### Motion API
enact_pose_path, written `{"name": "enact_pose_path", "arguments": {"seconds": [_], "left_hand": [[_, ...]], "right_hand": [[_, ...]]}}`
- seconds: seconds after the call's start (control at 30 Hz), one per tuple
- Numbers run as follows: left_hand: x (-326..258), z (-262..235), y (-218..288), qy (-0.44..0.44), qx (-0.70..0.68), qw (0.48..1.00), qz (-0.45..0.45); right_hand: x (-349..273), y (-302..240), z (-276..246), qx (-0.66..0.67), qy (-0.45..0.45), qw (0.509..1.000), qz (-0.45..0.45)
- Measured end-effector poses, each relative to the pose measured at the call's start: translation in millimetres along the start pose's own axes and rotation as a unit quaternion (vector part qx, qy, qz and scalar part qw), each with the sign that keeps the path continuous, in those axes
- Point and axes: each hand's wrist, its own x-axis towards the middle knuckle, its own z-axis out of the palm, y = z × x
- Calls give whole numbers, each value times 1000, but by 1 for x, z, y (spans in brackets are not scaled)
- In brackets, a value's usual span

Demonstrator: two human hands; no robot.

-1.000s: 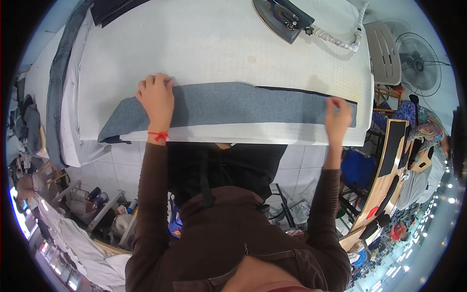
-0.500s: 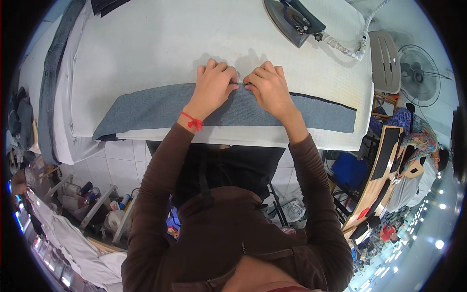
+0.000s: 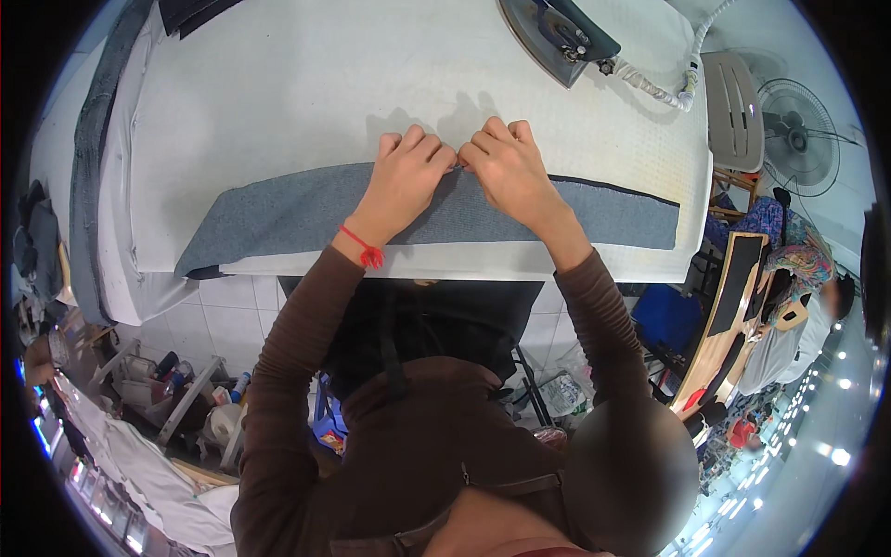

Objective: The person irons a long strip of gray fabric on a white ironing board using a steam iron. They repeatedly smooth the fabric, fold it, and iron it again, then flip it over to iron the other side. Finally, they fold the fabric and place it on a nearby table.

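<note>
cloth (image 3: 288, 213) beneath both hands (image 3: 406, 181) (image 3: 510, 176)

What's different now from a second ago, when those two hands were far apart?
The left hand moved right and the right hand moved left, away from the right end of the blue-grey denim strip. They now meet near its middle, pinching its far edge. The strip still lies along the near side of the white-covered table; the iron still rests at far right.

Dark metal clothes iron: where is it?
In the head view, the iron rests at upper right on the white-covered table, beyond the right hand and left of the slatted beige chair.
</note>
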Motion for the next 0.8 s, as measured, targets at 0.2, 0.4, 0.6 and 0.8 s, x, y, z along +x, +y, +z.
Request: {"name": "enact_pose_path", "arguments": {"seconds": [0.2,0.4,0.6,0.8], "left_hand": [[-12,0,8,30,76,995,49],[-16,-3,16,40,94,993,60],[-33,-8,47,18,113,993,3],[-33,4,75,16,24,995,-96]], "right_hand": [[-19,-14,17,-66,110,992,-21],[-43,-60,44,-149,150,973,98],[-57,-117,53,-155,102,946,266],[-60,-136,53,97,133,922,350]]}}
